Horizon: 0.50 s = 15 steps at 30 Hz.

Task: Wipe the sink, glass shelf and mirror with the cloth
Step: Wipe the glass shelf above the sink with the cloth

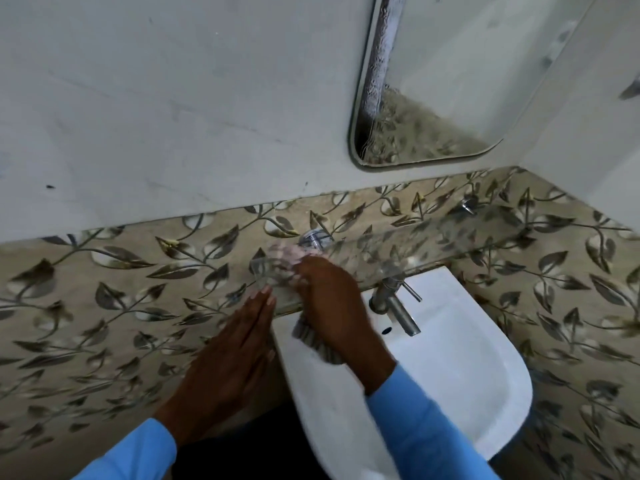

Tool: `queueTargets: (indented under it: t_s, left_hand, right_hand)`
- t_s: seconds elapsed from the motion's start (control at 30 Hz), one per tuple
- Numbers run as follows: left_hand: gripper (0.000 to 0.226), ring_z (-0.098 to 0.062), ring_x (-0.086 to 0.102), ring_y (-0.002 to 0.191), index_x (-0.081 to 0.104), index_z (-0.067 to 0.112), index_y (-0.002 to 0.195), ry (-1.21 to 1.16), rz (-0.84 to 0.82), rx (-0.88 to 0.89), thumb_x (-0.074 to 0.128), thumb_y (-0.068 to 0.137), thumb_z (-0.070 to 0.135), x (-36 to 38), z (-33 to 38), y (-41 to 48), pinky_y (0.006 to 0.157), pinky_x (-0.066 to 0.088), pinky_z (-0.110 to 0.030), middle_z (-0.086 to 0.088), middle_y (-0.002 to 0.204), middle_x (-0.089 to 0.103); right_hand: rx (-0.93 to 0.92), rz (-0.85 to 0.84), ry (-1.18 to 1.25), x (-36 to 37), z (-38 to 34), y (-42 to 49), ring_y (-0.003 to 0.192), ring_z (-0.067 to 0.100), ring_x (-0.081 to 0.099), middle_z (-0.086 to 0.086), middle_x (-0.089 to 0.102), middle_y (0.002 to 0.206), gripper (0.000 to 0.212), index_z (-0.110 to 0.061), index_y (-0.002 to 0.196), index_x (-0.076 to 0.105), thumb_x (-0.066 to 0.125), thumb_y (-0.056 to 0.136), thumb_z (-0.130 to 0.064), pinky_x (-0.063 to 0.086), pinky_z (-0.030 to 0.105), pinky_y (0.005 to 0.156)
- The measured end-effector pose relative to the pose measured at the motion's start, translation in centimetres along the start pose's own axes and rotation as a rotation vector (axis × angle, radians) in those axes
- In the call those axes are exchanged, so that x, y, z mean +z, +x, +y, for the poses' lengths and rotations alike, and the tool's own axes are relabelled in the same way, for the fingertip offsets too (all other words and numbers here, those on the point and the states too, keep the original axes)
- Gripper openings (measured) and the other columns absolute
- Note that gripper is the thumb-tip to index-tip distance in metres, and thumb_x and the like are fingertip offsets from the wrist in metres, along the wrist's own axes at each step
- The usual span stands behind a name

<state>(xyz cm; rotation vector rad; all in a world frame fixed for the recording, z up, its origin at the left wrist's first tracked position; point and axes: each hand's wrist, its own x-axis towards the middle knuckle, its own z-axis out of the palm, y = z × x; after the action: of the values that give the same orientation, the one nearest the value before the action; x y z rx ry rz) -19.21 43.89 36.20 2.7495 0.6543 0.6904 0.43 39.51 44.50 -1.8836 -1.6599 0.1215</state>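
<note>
A clear glass shelf [433, 233] runs along the leaf-patterned wall above a white sink [460, 372]. My right hand [332, 299] presses a pale, striped cloth [313, 336] onto the shelf's left end; part of the cloth shows through the glass and a striped end hangs below the hand. My left hand [232, 355] lies flat with fingers together, fingertips touching the shelf's front left edge. A mirror [460, 84] with rounded corners hangs on the white wall at the upper right.
A chrome tap [398, 310] stands at the back of the sink, just right of my right hand. A metal shelf bracket [313, 239] sits behind the cloth, another bracket [467, 205] further right. A side wall closes the corner at the right.
</note>
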Motion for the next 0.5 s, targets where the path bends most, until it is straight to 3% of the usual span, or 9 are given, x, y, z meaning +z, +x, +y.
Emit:
queueTargets:
  t_s: [0.1, 0.2, 0.3, 0.4, 0.5]
  left_hand:
    - [0.072, -0.025, 0.015, 0.155, 0.007, 0.002, 0.159, -0.029, 0.010, 0.000, 0.039, 0.103, 0.033, 0.6, 0.0, -0.5, 0.125, 0.016, -0.027, -0.015, 0.169, 0.007]
    - [0.072, -0.017, 0.009, 0.156, 0.005, 0.005, 0.160, -0.034, -0.005, -0.013, 0.036, 0.104, 0.039, 0.3, 0.3, -0.6, 0.123, 0.013, -0.019, -0.012, 0.169, 0.005]
    - [0.077, -0.011, 0.002, 0.156, 0.000, 0.012, 0.161, -0.084, -0.017, -0.055, 0.040, 0.102, 0.041, -0.1, 0.7, -0.2, 0.122, 0.008, -0.015, -0.004, 0.170, -0.003]
    - [0.078, -0.009, -0.001, 0.156, -0.002, 0.015, 0.161, -0.101, -0.013, -0.065, 0.041, 0.102, 0.041, -0.1, 0.9, -0.2, 0.121, 0.007, -0.014, -0.001, 0.170, -0.006]
    - [0.078, -0.007, 0.000, 0.156, -0.003, 0.017, 0.161, -0.119, -0.010, -0.088, 0.041, 0.102, 0.043, 0.2, 1.1, -0.4, 0.119, 0.008, -0.010, -0.001, 0.170, -0.007]
  right_hand:
    - [-0.049, -0.043, -0.070, 1.9, -3.2, -0.1, 0.107, 0.032, 0.068, 0.012, 0.073, 0.116, 0.043, -0.011, 0.112, 0.075, 0.045, 0.087, -0.029, 0.053, 0.044, 0.096]
    - [-0.095, -0.013, -0.079, -0.7, -0.2, 0.2, 0.100, 0.028, 0.070, 0.007, 0.076, 0.108, 0.046, -0.017, 0.104, 0.078, 0.042, 0.083, -0.037, 0.055, 0.037, 0.088]
    - [0.034, 0.006, -0.146, -4.4, 5.8, 0.4, 0.107, 0.030, 0.067, 0.009, 0.073, 0.114, 0.047, -0.014, 0.111, 0.076, 0.040, 0.088, -0.034, 0.053, 0.039, 0.095]
    - [0.250, 0.111, -0.260, -8.4, 12.3, 1.3, 0.099, 0.036, 0.068, 0.015, 0.073, 0.106, 0.034, -0.011, 0.105, 0.076, 0.050, 0.086, -0.022, 0.052, 0.040, 0.086]
    - [0.367, 0.118, -0.259, -8.9, 13.0, 2.3, 0.095, 0.037, 0.067, 0.017, 0.072, 0.101, 0.020, -0.010, 0.102, 0.076, 0.060, 0.091, -0.016, 0.053, 0.041, 0.082]
